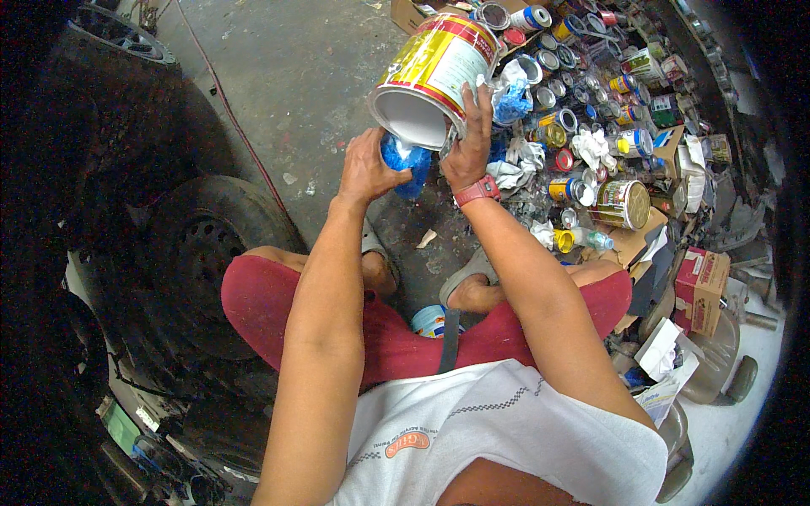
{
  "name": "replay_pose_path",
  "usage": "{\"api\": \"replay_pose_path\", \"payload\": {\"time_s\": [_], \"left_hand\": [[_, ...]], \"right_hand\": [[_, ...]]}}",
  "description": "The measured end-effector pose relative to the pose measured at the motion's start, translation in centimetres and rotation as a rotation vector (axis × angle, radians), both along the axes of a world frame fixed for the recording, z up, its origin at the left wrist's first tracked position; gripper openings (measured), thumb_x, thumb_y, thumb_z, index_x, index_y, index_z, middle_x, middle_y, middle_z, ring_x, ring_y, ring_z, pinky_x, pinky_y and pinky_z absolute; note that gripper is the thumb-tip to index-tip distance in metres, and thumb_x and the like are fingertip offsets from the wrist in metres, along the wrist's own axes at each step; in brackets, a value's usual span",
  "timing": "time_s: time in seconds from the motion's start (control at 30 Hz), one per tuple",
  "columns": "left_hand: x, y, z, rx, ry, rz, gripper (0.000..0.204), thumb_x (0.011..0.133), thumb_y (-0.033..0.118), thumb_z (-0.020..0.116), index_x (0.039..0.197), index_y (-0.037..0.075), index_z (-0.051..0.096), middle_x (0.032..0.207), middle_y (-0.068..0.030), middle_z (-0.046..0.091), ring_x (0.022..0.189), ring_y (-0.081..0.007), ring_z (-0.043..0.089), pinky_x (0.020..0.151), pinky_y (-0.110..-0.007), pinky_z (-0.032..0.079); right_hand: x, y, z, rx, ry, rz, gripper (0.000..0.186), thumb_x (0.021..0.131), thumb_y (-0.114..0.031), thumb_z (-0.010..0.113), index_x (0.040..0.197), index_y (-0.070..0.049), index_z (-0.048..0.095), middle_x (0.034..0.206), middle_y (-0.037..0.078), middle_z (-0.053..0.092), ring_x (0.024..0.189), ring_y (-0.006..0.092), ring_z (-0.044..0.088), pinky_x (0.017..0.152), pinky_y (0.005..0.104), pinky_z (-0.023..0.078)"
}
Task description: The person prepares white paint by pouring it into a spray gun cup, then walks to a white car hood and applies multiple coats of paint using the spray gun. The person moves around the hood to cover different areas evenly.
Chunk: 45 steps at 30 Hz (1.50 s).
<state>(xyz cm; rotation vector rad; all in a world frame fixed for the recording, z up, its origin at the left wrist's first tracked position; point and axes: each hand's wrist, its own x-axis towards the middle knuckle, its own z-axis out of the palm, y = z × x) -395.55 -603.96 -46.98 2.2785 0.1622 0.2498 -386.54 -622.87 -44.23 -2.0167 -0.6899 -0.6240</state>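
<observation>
A large yellow and red paint can (443, 63) is tilted toward me, its open mouth showing white paint, with some white at the lip over a blue plastic container (407, 175). My left hand (367, 164) grips the blue container just below the can's rim, fingers curled round it. My right hand (468, 143), with a red band on its wrist, holds the can by its right side and lower rim, its fingers reaching up the side. A crumpled blue and white wad (512, 101) lies just right of the can. What is inside the blue container is mostly hidden.
Many small cans (623, 148) and crumpled paper crowd the floor at the right, with cardboard boxes (700, 287) beside them. A tyre (202, 198) stands at the left near a red hose (240, 122). A white and blue tub (429, 320) sits between my legs.
</observation>
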Motion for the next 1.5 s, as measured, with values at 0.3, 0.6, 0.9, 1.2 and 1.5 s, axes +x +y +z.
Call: {"api": "replay_pose_path", "payload": {"time_s": [0.3,0.6,0.9,1.2,1.5], "left_hand": [[0.1,-0.1,0.0,0.004,-0.026,-0.003,0.083,0.059,0.031,0.090,0.134,0.003,0.065,0.115,-0.0206,0.070,0.114,-0.0438,0.065,0.106,-0.053,0.050],[-0.2,0.0,0.5,-0.008,0.006,0.003,0.085,0.059,0.031,0.091,0.135,0.003,0.065,0.118,-0.0209,0.070,0.116,-0.0438,0.065,0.107,-0.053,0.050],[-0.2,0.0,0.4,0.046,0.029,0.004,0.087,0.060,0.028,0.094,0.137,0.001,0.065,0.129,-0.0225,0.071,0.123,-0.0433,0.066,0.109,-0.051,0.052],[-0.1,-0.1,0.6,0.041,0.062,0.016,0.084,0.062,0.029,0.092,0.139,0.006,0.066,0.131,-0.0209,0.071,0.125,-0.0413,0.066,0.111,-0.050,0.052],[0.5,0.2,-0.3,0.051,0.102,0.028,0.086,0.062,0.030,0.091,0.140,0.007,0.065,0.134,-0.0218,0.070,0.128,-0.0409,0.066,0.112,-0.050,0.053]], "right_hand": [[0.0,0.0,0.3,-0.002,-0.008,0.014,0.065,0.103,-0.014,0.067,0.165,-0.012,0.046,0.168,0.028,0.039,0.158,0.0484,0.036,0.131,0.0559,0.027],[0.0,0.4,0.6,-0.004,0.042,-0.045,0.063,0.104,-0.006,0.064,0.164,-0.009,0.046,0.165,0.028,0.043,0.156,0.0471,0.039,0.128,0.0542,0.032],[0.6,1.3,3.0,0.101,0.146,-0.113,0.057,0.106,-0.008,0.061,0.162,-0.007,0.047,0.164,0.026,0.046,0.155,0.0433,0.041,0.128,0.0510,0.033],[2.5,-1.7,7.4,0.364,0.509,-0.216,0.052,0.109,-0.023,0.066,0.154,0.000,0.052,0.147,0.026,0.064,0.138,0.0430,0.060,0.116,0.0485,0.046],[-2.2,-9.7,11.3,0.667,0.959,-0.196,0.058,0.110,-0.028,0.069,0.153,0.005,0.048,0.144,0.019,0.064,0.128,0.0273,0.065,0.107,0.0431,0.056]]}}
